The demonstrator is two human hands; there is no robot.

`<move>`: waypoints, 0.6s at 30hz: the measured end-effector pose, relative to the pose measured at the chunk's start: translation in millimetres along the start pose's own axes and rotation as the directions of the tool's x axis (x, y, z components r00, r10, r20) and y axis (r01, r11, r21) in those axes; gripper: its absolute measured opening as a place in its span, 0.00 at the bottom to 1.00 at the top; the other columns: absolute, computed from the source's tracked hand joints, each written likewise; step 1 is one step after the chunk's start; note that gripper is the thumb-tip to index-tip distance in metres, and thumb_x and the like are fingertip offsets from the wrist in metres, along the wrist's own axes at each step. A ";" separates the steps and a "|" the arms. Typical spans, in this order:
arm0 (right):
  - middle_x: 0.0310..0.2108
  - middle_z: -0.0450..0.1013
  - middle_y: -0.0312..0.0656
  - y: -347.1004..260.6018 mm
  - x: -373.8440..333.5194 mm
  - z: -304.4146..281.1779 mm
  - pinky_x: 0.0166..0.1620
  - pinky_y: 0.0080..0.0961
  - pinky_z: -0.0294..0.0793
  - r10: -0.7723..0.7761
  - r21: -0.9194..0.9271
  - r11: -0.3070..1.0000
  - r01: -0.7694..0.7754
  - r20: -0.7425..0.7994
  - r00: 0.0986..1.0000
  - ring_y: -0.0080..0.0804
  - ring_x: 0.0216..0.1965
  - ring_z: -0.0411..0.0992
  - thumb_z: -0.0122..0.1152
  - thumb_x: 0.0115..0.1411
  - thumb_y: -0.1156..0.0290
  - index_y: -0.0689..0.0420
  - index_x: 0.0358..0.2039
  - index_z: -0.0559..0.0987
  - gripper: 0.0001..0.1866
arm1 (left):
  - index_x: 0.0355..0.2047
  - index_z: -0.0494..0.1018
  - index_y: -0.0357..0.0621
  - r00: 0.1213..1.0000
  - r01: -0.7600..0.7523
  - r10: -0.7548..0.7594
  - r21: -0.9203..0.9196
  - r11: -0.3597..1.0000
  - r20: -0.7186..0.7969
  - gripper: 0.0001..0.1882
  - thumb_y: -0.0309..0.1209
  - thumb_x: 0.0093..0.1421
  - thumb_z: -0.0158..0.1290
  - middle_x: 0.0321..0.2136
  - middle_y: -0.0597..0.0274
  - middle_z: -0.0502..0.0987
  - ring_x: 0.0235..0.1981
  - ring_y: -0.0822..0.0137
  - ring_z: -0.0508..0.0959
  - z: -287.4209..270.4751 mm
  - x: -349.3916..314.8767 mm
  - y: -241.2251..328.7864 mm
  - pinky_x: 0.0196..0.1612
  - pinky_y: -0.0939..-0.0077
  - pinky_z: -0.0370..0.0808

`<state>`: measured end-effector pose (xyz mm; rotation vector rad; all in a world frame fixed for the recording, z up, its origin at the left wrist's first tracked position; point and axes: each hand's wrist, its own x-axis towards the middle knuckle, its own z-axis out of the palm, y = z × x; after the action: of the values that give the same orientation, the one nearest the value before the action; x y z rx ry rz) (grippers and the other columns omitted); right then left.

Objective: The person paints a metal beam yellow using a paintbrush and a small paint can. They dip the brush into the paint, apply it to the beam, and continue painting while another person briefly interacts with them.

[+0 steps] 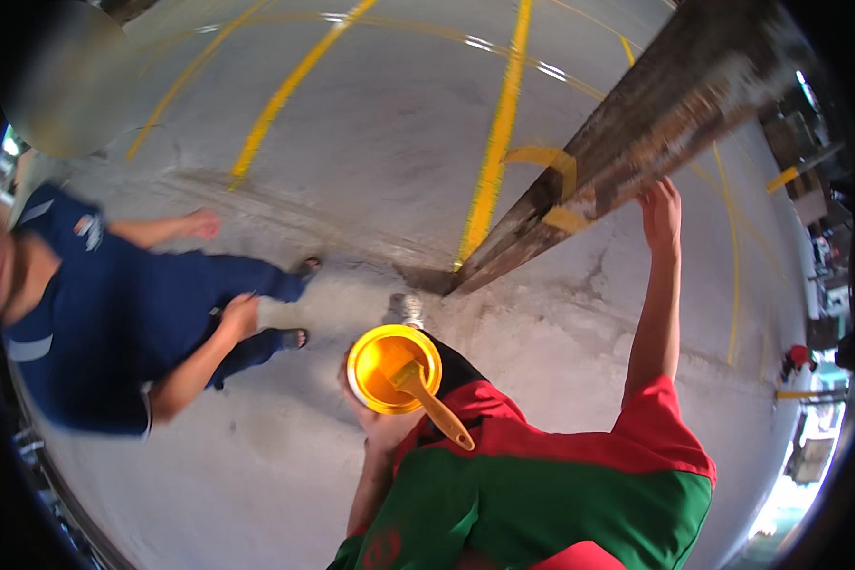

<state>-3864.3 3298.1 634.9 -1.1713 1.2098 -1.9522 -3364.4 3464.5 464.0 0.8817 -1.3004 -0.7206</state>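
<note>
My left hand is wrapped round the side of a paint can with a yellow rim, in front of my body. Yellow paint shows inside. A paintbrush leans in the can, its bristles in the paint and its wooden handle sticking out over the rim toward me. Out to the right, my raised right hand rests its fingers against the edge of a worn, brownish steel column. It grips nothing, and its fingertips are partly out of sight at the column. Yellow bands mark the column lower down.
A person in dark blue clothes stands close on the left. Yellow lines run across the grey concrete floor. Farther right are another person in red and yellow-ended bars. My shoe is near the column's base.
</note>
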 end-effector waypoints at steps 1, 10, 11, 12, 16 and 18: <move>0.54 0.75 0.49 -17.4 -5.1 -9.3 0.53 0.31 0.77 -0.025 0.044 0.999 0.024 0.016 1.000 0.36 0.50 0.77 0.52 0.74 0.65 0.65 0.56 0.76 0.18 | 0.72 0.42 0.44 0.998 0.061 -0.066 -0.249 0.967 -0.014 0.69 0.26 0.37 0.79 0.66 0.49 0.57 0.65 0.53 0.66 2.0 -14.5 5.9 0.67 0.54 0.66; 0.55 0.76 0.51 -159.6 -205.6 -82.6 0.58 0.38 0.76 0.676 -0.619 0.737 -0.272 0.686 0.269 0.40 0.57 0.75 0.76 0.53 0.48 0.65 0.54 0.78 0.38 | 0.72 0.44 0.40 0.998 0.039 -0.041 0.045 0.998 0.044 0.66 0.31 0.40 0.78 0.67 0.48 0.55 0.65 0.52 0.66 -71.8 -221.4 124.4 0.68 0.53 0.65; 0.55 0.76 0.49 -163.6 -234.3 -88.3 0.56 0.38 0.77 0.730 -0.681 0.682 -0.265 0.656 0.191 0.38 0.56 0.75 0.79 0.50 0.48 0.63 0.55 0.79 0.39 | 0.71 0.45 0.39 0.999 -0.011 0.006 0.120 0.993 0.043 0.65 0.33 0.40 0.78 0.67 0.47 0.56 0.63 0.52 0.68 -75.6 -240.9 135.2 0.67 0.54 0.66; 0.54 0.77 0.47 -167.9 -261.9 -95.6 0.55 0.37 0.78 0.791 -0.756 0.609 -0.240 0.599 0.119 0.37 0.55 0.75 0.81 0.48 0.50 0.63 0.55 0.79 0.40 | 0.71 0.45 0.39 0.996 0.029 -0.040 0.148 0.989 0.074 0.65 0.33 0.40 0.78 0.67 0.47 0.56 0.63 0.52 0.68 -79.1 -259.2 146.9 0.67 0.55 0.67; 0.52 0.78 0.43 -176.7 -356.8 -130.7 0.52 0.35 0.80 0.889 -0.883 0.447 -0.141 0.456 -0.040 0.35 0.52 0.76 0.87 0.42 0.56 0.60 0.55 0.80 0.41 | 0.71 0.45 0.40 0.982 -0.010 -0.042 0.271 0.962 0.186 0.66 0.39 0.40 0.79 0.66 0.44 0.56 0.64 0.51 0.67 -81.2 -303.1 186.5 0.66 0.55 0.68; 0.52 0.79 0.44 -173.4 -382.4 -143.2 0.52 0.34 0.79 0.903 -0.910 0.412 -0.053 0.415 -0.109 0.35 0.53 0.76 0.85 0.44 0.56 0.59 0.53 0.81 0.38 | 0.71 0.44 0.42 0.964 -0.126 0.024 0.374 0.919 0.264 0.69 0.43 0.38 0.80 0.67 0.44 0.55 0.64 0.48 0.66 -75.8 -303.1 200.8 0.66 0.52 0.68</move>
<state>-3815.4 3738.5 613.4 -1.4073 1.2099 0.2907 -3339.5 3834.5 484.0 1.0737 -1.7384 -0.5322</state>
